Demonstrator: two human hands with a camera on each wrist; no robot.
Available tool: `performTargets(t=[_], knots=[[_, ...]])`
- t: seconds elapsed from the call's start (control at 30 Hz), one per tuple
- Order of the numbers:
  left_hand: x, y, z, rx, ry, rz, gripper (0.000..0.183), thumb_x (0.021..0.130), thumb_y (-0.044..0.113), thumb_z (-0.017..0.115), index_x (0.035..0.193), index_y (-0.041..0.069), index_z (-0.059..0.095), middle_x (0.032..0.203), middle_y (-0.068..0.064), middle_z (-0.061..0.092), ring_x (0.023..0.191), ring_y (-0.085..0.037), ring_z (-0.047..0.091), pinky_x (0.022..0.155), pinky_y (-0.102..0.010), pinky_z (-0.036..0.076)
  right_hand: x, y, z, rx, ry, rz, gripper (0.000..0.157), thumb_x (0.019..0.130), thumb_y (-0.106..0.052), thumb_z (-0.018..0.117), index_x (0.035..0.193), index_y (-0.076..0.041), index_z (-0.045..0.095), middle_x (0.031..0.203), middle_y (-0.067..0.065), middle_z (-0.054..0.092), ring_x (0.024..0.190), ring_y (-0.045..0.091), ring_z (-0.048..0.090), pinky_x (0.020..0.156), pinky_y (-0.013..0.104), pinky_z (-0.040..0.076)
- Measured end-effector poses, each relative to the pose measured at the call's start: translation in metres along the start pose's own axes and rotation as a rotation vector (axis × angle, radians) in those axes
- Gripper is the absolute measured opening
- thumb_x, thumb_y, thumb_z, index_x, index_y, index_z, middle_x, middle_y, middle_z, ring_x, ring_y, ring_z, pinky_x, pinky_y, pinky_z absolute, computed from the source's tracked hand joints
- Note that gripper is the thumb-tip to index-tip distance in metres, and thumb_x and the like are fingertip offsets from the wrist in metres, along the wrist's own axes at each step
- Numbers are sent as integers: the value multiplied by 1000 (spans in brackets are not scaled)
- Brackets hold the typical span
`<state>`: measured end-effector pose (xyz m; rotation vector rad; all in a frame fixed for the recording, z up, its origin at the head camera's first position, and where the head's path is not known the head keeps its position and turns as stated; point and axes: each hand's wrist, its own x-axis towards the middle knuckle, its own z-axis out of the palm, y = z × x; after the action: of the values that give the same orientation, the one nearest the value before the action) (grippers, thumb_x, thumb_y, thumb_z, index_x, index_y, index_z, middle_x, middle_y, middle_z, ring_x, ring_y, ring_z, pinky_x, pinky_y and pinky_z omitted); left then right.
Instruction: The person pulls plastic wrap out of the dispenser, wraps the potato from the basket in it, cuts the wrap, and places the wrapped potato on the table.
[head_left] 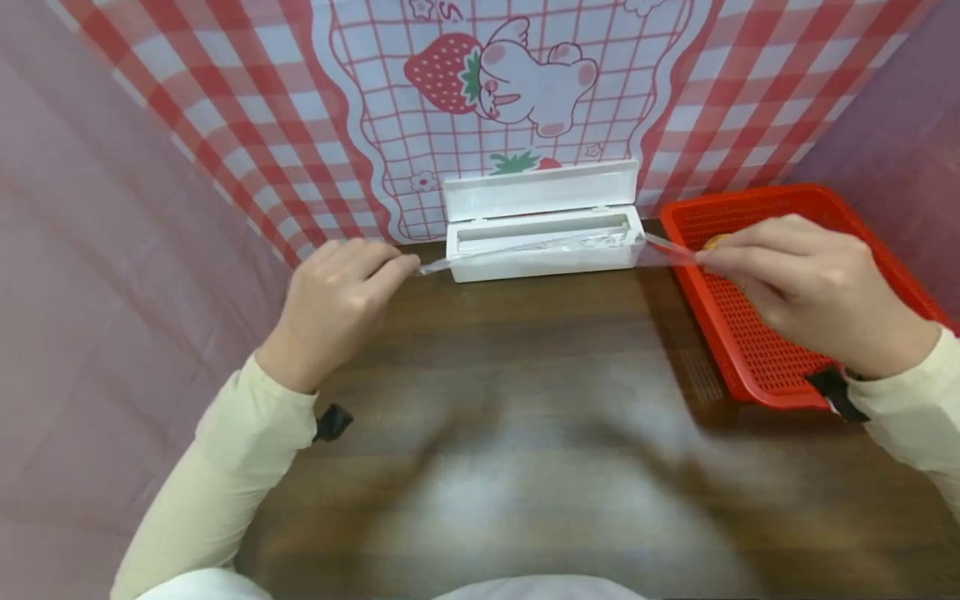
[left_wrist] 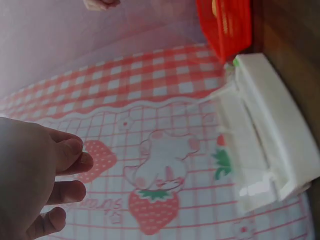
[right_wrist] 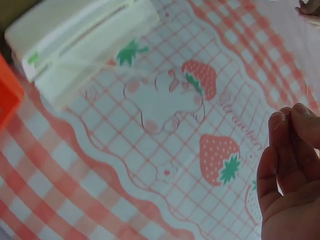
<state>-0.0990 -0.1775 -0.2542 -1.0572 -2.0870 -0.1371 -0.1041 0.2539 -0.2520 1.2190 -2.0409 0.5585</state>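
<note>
A thin sheet of clear cling film stretches between my two hands in the head view. My left hand pinches one end between thumb and forefinger; its other fingers curl loosely in the left wrist view. At the other end, over the red basket, my right hand pinches the film, thumb against fingertips. Behind the film stands a white cling film dispenser, its lid raised, between and a little beyond the hands. Part of its opening is overlapped by the film.
On the right, a red plastic basket holds something yellow, mostly covered by my right hand. A checked strawberry-print cloth lies beyond the dispenser. The brown wooden tabletop extends toward me, and pinkish cloth borders the left side.
</note>
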Motion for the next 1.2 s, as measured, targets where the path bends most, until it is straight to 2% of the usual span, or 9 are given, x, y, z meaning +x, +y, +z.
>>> performTargets(t=[0.13, 0.27, 0.4, 0.57, 0.7, 0.87, 0.97, 1.1, 1.2], knots=[[-32, 20, 7, -24, 30, 5, 22, 96, -5, 52, 102, -3, 73, 87, -13, 69, 66, -30, 61, 51, -40, 44, -23, -25, 18, 92, 50, 20, 45, 106, -33, 50, 91, 0, 76, 84, 14, 71, 75, 29, 60, 102, 12, 37], [-59, 42, 20, -23, 103, 18, 18, 93, -4, 56, 96, -4, 73, 81, -12, 67, 60, -27, 57, 49, -37, 42, -52, -43, 38, 137, 74, 52, 41, 107, -27, 51, 90, 1, 76, 84, 11, 71, 75, 26, 60, 96, 13, 41], [-78, 64, 37, -25, 166, 38, 14, 90, -3, 59, 87, -4, 72, 76, -10, 65, 55, -24, 54, 46, -33, 39, -85, -56, 54, 123, 100, 131, 42, 107, -25, 51, 89, 2, 77, 83, 10, 70, 74, 23, 60, 91, 13, 41], [-100, 86, 65, -46, 170, 23, 17, 90, -2, 56, 81, -1, 71, 72, -7, 63, 52, -20, 50, 45, -27, 34, -124, -67, 75, 117, 175, 228, 43, 105, -27, 56, 83, 3, 76, 79, 11, 70, 74, 22, 61, 91, 12, 42], [-123, 104, 86, -54, 117, -15, 20, 90, 2, 53, 82, 1, 72, 72, -6, 63, 54, -19, 52, 46, -27, 37, -156, -67, 93, 91, 151, 284, 42, 106, -27, 55, 82, 1, 76, 80, 10, 71, 73, 24, 62, 89, 14, 40], [-147, 132, 110, -39, -24, -7, 23, 91, 7, 51, 82, 5, 72, 77, -4, 66, 62, -19, 57, 52, -29, 43, -197, -66, 110, 11, -9, 366, 49, 109, -33, 44, 87, -2, 75, 85, 8, 71, 76, 25, 64, 79, 30, 42], [-157, 146, 122, -19, -109, -4, 26, 91, 8, 49, 82, 8, 73, 78, -2, 67, 65, -18, 57, 55, -28, 44, -213, -66, 117, -3, -103, 412, 54, 109, -40, 39, 87, -5, 75, 87, 5, 71, 78, 24, 65, 73, 37, 42], [-167, 154, 134, 9, -193, -52, 29, 91, 7, 45, 83, 9, 73, 79, -2, 66, 67, -19, 56, 57, -30, 43, -222, -64, 123, 24, -183, 447, 55, 109, -43, 37, 87, -9, 75, 91, 2, 71, 81, 23, 66, 70, 40, 46], [-171, 157, 139, 25, -251, -83, 31, 91, 7, 43, 83, 9, 73, 79, -3, 66, 67, -20, 56, 57, -32, 42, -223, -61, 125, 32, -238, 454, 26, 101, -29, 63, 89, -9, 75, 93, 2, 71, 82, 23, 66, 69, 44, 49]])
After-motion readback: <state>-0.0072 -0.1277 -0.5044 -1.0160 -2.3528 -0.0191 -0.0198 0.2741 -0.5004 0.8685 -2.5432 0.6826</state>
